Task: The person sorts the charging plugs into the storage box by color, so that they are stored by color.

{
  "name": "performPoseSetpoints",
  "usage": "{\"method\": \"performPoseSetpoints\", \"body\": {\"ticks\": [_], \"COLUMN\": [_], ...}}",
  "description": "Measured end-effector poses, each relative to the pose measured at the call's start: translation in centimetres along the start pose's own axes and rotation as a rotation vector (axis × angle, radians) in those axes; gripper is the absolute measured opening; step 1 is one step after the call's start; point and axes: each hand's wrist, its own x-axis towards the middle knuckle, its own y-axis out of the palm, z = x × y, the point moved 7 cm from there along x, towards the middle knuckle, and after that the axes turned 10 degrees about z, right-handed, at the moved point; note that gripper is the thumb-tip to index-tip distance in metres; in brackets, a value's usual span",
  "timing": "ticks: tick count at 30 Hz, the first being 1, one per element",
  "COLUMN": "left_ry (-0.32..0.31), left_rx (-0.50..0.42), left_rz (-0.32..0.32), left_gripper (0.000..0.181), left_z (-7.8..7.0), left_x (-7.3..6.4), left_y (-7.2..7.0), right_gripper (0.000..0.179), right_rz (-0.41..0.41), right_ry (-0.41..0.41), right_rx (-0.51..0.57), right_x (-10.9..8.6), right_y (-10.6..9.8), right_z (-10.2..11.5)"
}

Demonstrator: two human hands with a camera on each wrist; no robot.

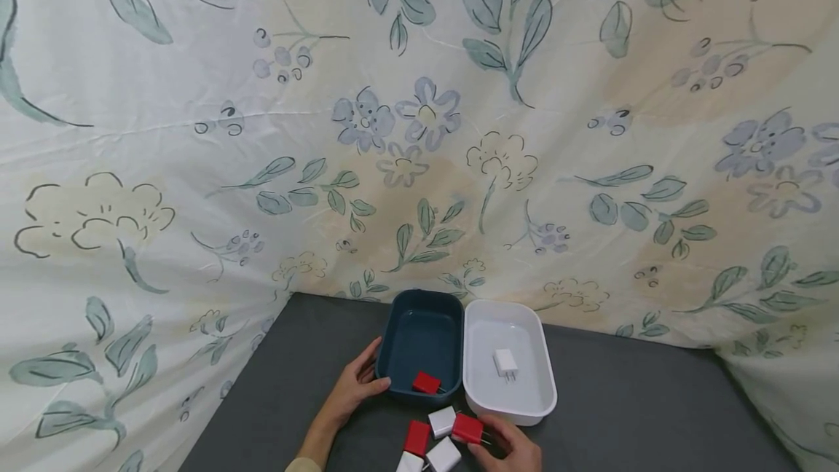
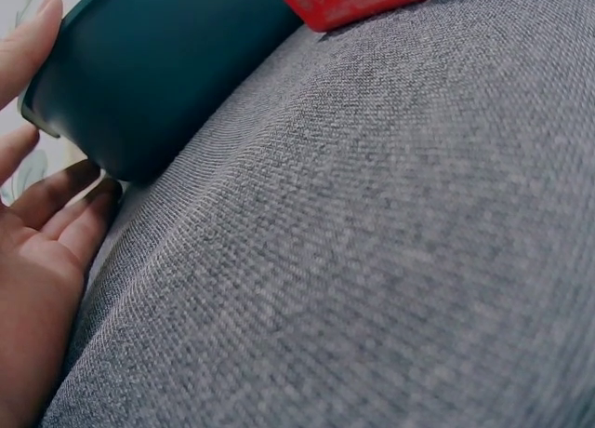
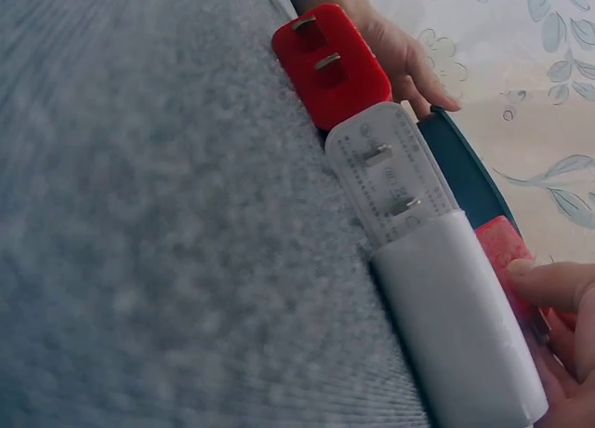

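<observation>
In the head view my right hand (image 1: 507,446) pinches a red plug-in charger (image 1: 467,428), its metal prongs pointing right. The right wrist view shows the thumb pressed on this charger's red side (image 3: 505,247). My left hand (image 1: 354,388) rests against the near left corner of a dark blue bin (image 1: 419,395), fingers loosely spread along its outside. One red charger (image 1: 427,382) lies in that bin. In the white bin (image 1: 510,414) beside it lies a white charger (image 1: 505,361). A white charger (image 1: 442,421) sits just left of the held one.
Nearer the front edge lie another red charger (image 1: 416,437), a white charger (image 1: 443,454) and a further white one (image 1: 410,463), cut off by the frame. A dark grey cloth (image 1: 629,399) covers the table. Behind the bins hangs a floral curtain (image 1: 419,130).
</observation>
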Motion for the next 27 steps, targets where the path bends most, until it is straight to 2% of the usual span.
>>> {"method": "performPoseSetpoints", "body": {"ticks": [12, 18, 27], "left_ry": [-0.011, -0.004, -0.018], "left_rx": [0.006, 0.002, 0.006], "left_rz": [0.005, -0.003, 0.004], "left_gripper": [0.075, 0.074, 0.072], "left_z": [0.1, 0.0, 0.3], "left_x": [0.1, 0.2, 0.1], "left_y": [-0.1, -0.3, -0.1], "right_gripper": [0.048, 0.048, 0.046], "right_rz": [-0.014, -0.029, -0.027], "right_ry": [-0.018, -0.034, 0.025], "right_rx": [-0.014, 0.026, 0.018], "right_x": [-0.1, 0.2, 0.4], "right_y": [0.2, 0.3, 0.4], "right_z": [1.6, 2.2, 2.6]}}
